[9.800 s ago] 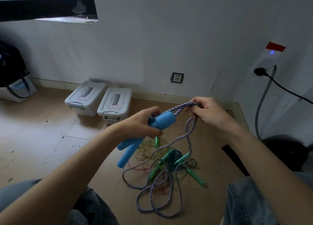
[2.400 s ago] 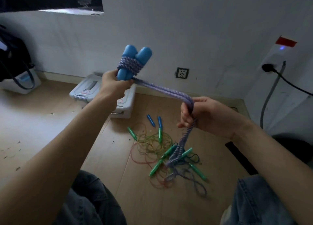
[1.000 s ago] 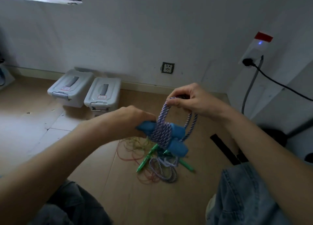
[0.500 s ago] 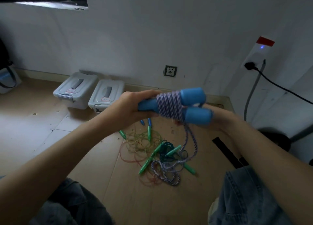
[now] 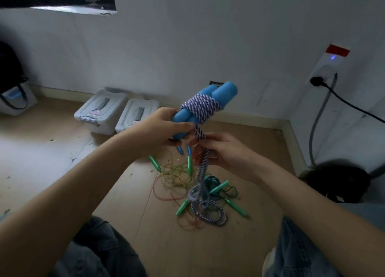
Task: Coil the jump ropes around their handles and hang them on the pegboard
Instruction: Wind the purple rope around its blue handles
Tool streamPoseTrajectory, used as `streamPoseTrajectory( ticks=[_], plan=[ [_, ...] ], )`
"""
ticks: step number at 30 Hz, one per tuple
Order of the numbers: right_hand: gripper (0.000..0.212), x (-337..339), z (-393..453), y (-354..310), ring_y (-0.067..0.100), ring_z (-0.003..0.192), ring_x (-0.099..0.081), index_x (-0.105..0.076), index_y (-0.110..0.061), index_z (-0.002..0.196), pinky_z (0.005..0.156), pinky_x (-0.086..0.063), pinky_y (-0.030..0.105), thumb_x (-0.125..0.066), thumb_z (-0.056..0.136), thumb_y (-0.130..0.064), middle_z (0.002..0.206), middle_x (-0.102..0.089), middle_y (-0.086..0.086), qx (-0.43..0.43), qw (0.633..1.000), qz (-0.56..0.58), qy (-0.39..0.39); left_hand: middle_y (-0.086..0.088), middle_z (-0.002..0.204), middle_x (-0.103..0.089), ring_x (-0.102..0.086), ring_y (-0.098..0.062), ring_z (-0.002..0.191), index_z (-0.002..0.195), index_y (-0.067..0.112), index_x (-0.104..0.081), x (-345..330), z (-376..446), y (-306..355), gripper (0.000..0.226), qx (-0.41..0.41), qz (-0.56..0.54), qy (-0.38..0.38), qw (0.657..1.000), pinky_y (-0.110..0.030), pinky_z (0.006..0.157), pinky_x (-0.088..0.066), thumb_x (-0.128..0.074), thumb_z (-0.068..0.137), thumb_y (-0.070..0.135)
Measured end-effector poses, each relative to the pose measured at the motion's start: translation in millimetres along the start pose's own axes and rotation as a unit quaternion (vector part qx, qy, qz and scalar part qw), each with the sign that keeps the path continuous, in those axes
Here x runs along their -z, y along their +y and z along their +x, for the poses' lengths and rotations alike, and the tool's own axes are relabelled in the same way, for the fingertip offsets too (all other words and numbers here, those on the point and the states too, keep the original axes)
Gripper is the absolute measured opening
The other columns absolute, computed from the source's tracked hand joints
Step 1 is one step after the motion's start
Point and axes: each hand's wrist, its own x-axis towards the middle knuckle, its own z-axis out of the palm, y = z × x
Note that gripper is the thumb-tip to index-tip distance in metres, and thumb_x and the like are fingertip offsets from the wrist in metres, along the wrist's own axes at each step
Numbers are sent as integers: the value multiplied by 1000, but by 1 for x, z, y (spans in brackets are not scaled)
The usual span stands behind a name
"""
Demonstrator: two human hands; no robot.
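Rope [image 5: 200, 108], purple-and-white, sat coiled in several turns around the paired blue handles [image 5: 210, 101]; the left hand [image 5: 164, 126] gripped the handles' lower ends, fingers curled round them, tilting them up toward the wall; the right hand [image 5: 218, 151] pinched the rope's loose length just below; the remaining slack hung to the wooden floor [image 5: 125, 203], onto a tangle of other ropes [image 5: 179, 178] with green handles.
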Motion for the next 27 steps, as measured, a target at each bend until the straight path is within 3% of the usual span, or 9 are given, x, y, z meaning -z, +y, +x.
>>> streamPoseTrajectory(
  ticks=[3,5,8,12,14,18,20,24,27],
  plan=[
    [21,10,-3,-9,15,65,-62,-59,-4,96,61,-51,24,-38,95,-8,69,-64,2,-53,996,-37,-59,0,80,-60,-62,-7,64,82,19,-51,7,4,-2,12,41,10,27,999,-19,62,-54,-58,87,10],
    [24,10,-5,-10,15,60,-59,-57,-4,87,60,-51,26,-34,93,-6,64,-61,3,-77,992,-73,-64,-2,80,-58,-60,-13,72,83,17,-50,8,11,-11,13,53,67,59,995,-30,74,-55,-60,85,11],
    [24,4,-9,-5,12,53,-53,-54,-7,74,64,-50,29,-36,88,1,59,-56,2,-110,988,-90,-63,-10,89,-59,-60,-24,81,102,5,-50,14,25,-26,20,53,180,137,973,-44,80,-54,-60,86,13],
    [16,5,-15,-19,14,52,-46,-49,-12,66,63,-50,26,-36,74,-6,52,-49,-1,-93,985,31,-145,-18,106,-58,-54,-24,79,111,0,-42,18,27,-41,26,33,378,182,907,-33,68,-45,-54,90,9],
    [17,9,-15,-26,11,47,-40,-50,-13,65,57,-48,24,-36,75,-10,50,-46,-3,-88,983,67,-145,-17,110,-59,-58,-27,87,117,2,-39,3,20,-53,28,24,494,114,861,-34,74,-50,-49,91,9],
    [21,29,-9,-34,4,35,-27,-47,-13,68,43,-39,19,-34,84,-9,44,-40,-7,-105,988,114,-24,-10,113,-58,-59,-27,102,123,11,-42,-29,2,-62,31,-9,610,-72,789,-32,80,-49,-47,93,11],
    [23,38,-5,-36,3,33,-26,-49,-11,72,41,-35,18,-33,88,-7,44,-42,-6,-112,991,70,24,-7,112,-59,-60,-25,101,122,16,-46,-36,-4,-55,30,-60,604,-147,781,-31,77,-47,-48,92,14],
    [25,53,-4,-34,4,33,-27,-60,-7,73,38,-28,16,-42,89,0,47,-50,-3,-84,973,-161,144,-1,118,-52,-54,-17,106,125,22,-45,-46,-17,-41,34,-155,566,-241,773,-27,87,-41,-51,91,19],
    [41,66,-2,-36,5,31,-23,-60,-15,49,33,-23,13,-46,86,-2,38,-43,-6,-77,966,-124,212,9,108,-49,-54,-5,95,123,18,-45,-43,-24,-21,36,-241,467,-220,822,-16,87,-42,-55,89,19]
  ],
)
